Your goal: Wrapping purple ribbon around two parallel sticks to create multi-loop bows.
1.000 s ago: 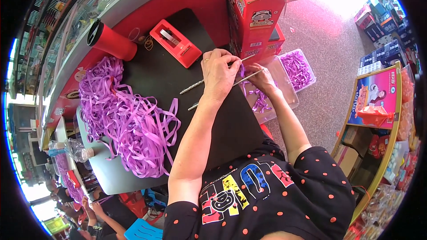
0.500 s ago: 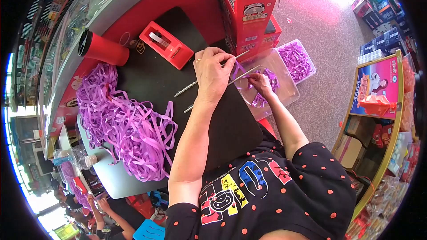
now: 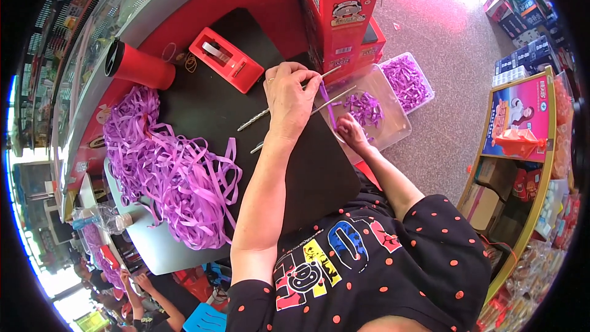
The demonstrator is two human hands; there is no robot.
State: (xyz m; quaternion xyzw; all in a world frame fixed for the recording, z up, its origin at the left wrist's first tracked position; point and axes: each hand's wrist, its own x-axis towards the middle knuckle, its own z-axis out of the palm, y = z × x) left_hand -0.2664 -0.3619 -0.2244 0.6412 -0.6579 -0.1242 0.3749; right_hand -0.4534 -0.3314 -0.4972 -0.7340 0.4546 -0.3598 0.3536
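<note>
My left hand [image 3: 289, 101] is closed around two long twisted metal rods [image 3: 337, 98] that lie across a black mat [image 3: 209, 104], their tips pointing at a clear tray [image 3: 396, 132]. A thin purple ribbon strip [image 3: 326, 101] runs down from the rods to my right hand [image 3: 351, 132]. That hand pinches the strip's lower end at the mat's right edge, beside the tray. Short purple ribbon pieces [image 3: 365, 107] lie in the tray.
A big heap of loose purple ribbon [image 3: 166, 172] covers the mat's left side. A red tape dispenser [image 3: 224, 59] and a red cylinder [image 3: 138, 66] sit behind. Red cardboard boxes [image 3: 341, 6] stand at the back, with a second tray of purple pieces [image 3: 405, 80] beside them.
My right hand has dropped from the rod tips to the mat's edge, drawing the purple strip down with it. My left hand has kept its hold on the rods.
</note>
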